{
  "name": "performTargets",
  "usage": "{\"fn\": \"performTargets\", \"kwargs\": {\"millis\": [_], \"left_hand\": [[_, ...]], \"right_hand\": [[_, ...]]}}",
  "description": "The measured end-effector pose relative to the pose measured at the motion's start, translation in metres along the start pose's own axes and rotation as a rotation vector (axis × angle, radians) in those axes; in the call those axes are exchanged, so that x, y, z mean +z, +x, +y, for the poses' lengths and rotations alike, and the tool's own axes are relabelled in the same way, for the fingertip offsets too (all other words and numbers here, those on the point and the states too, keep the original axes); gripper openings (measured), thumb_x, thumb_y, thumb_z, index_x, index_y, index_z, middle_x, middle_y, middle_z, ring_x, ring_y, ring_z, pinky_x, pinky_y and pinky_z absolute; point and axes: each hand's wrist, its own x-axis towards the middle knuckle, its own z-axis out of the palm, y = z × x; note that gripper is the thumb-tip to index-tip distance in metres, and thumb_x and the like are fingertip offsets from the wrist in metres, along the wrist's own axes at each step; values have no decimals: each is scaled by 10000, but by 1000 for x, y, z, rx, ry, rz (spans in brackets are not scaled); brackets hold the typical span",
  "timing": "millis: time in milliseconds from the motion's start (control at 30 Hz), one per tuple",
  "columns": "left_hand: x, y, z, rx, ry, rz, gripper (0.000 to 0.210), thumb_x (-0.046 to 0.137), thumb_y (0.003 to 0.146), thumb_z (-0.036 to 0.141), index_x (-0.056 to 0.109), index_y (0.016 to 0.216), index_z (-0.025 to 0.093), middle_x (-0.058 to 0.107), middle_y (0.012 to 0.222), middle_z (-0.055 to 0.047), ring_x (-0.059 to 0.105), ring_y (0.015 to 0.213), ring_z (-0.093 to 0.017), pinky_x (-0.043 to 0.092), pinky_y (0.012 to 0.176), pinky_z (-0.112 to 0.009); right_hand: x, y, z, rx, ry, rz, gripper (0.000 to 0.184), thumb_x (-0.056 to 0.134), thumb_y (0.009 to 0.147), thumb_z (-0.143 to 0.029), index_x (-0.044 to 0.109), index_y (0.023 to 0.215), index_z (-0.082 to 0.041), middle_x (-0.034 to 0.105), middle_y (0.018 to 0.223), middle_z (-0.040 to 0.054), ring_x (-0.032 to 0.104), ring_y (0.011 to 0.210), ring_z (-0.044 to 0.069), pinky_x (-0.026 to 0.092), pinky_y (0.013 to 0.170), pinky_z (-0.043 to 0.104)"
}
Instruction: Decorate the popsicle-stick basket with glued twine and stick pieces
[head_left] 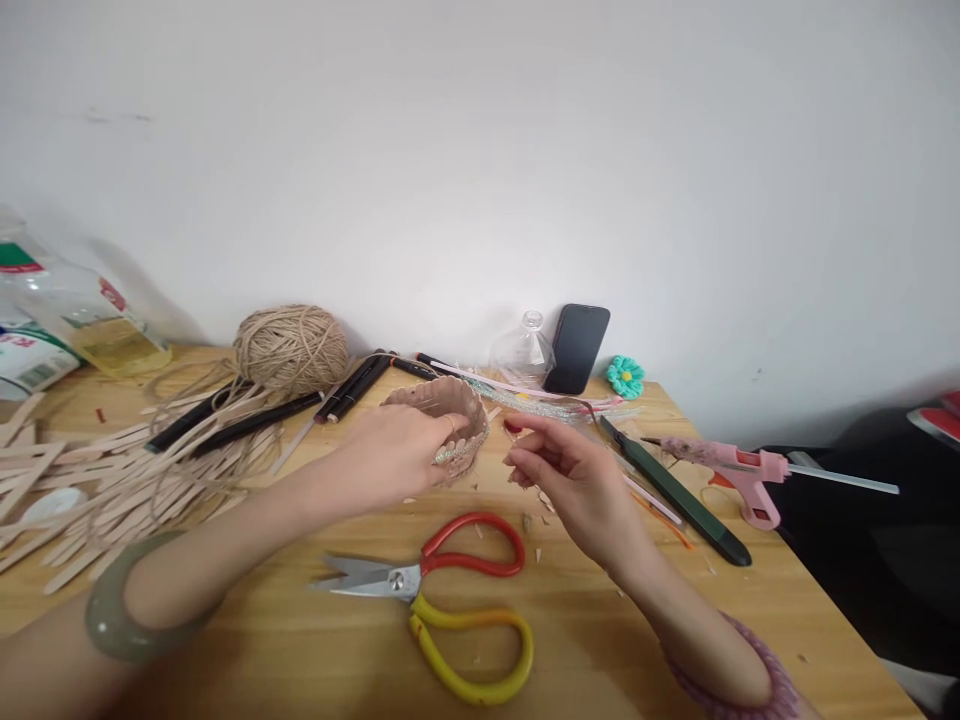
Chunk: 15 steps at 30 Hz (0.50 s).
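Observation:
My left hand [401,445] is wrapped over the near side of a small round beige basket [466,405], its thumb on the rim. A glittery silver pipe cleaner [459,452] runs along the basket's outer wall beside those fingers. To the right, apart from the basket, my right hand [570,480] is raised with thumb and fingers pinched together. A small red spot shows by its fingertips; what they hold, if anything, is too small to name. Scissors [401,582] with one red and one yellow handle lie in front of both hands, blades partly apart.
Wooden craft sticks [82,530], black markers [360,385] and a twine ball [291,348] lie left. Behind stand a phone [579,348] and a clear bottle top [531,350]. A green cutter [675,490] and pink glue gun [739,470] lie right, near the table edge.

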Motion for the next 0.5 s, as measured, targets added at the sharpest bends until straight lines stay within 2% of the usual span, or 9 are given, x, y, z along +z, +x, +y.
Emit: {"fn": "performTargets", "kwargs": {"millis": [67,133,200,300,400,500], "left_hand": [[-2,2,-1,-74,-80,40,216,556,748,303,700,885,217,727,894,-73,643,913,-294,443,803,-370],[-5,3,-4,-139,-249,101,170,569,735,313,685,790,202,711,785,-42,645,808,-256,452,727,-326],[-7,3,-7,-174,-543,123,168,602,704,293,663,816,183,697,782,-20,634,748,-221,458,673,-297],[-8,0,-6,-209,-998,97,214,643,665,248,629,861,162,689,795,-8,622,707,-186,468,641,-275],[-6,-7,0,-277,-1215,143,226,659,632,190,614,850,155,675,748,2,613,677,-169,465,628,-261],[-4,-13,6,-278,-1396,208,212,639,645,165,626,856,149,677,712,2,611,644,-160,470,637,-262]], "right_hand": [[3,0,-2,-61,-92,6,94,630,783,-221,650,868,-186,657,686,-7,605,581,120,497,546,230],[4,1,-6,-156,-228,15,47,613,805,-212,650,791,-188,670,690,4,603,585,125,483,537,229],[5,3,-9,-277,-375,39,80,587,830,-205,653,790,-187,672,681,10,592,577,128,469,520,228],[10,7,-14,-451,-529,85,95,557,856,-188,651,841,-187,676,692,14,580,559,123,462,510,223],[18,10,-20,-581,-620,133,92,547,870,-172,636,875,-191,694,746,26,604,595,126,474,538,223],[24,12,-28,-668,-677,145,88,546,866,-144,616,836,-188,666,692,15,597,584,121,463,522,217]]}}
